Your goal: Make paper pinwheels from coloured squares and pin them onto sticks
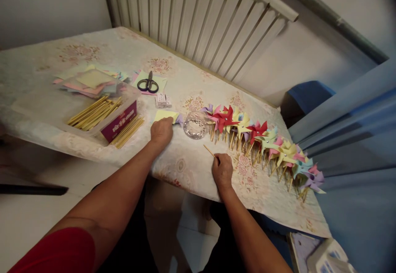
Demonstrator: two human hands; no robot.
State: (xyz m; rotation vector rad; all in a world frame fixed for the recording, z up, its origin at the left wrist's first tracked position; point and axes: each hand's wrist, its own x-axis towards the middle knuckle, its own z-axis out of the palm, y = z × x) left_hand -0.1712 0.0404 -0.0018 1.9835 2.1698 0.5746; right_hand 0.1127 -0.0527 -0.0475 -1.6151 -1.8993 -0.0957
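Pinwheels [268, 140] crowd the right of a flowered tablecloth [192, 161]

At left, a clear plastic tub [120, 121] with a purple label holds a heap of wooden sticks [93, 113], with a bundle of sticks [128, 132] lying along its right side and pastel sheets [93, 79] stacked toward its far side. Farther right, black-handled scissors [149, 84] rest on more paper, and small white boxes [163, 100] sit just nearer. The left hand [161, 130] reaches over the near edge of a yellow sheet [162, 115], its fingertips near a purple piece [180, 119]; whether it grips either cannot be told. In the middle stands a round clear container [194, 125] of small shiny pieces. Nearer and to its right, the right hand [223, 168] closes around a thin stick [209, 151] that points far and left. Beyond that hand, the multicoloured pinwheels run in a dense row toward the near right, beside a blue curtain [349, 141]
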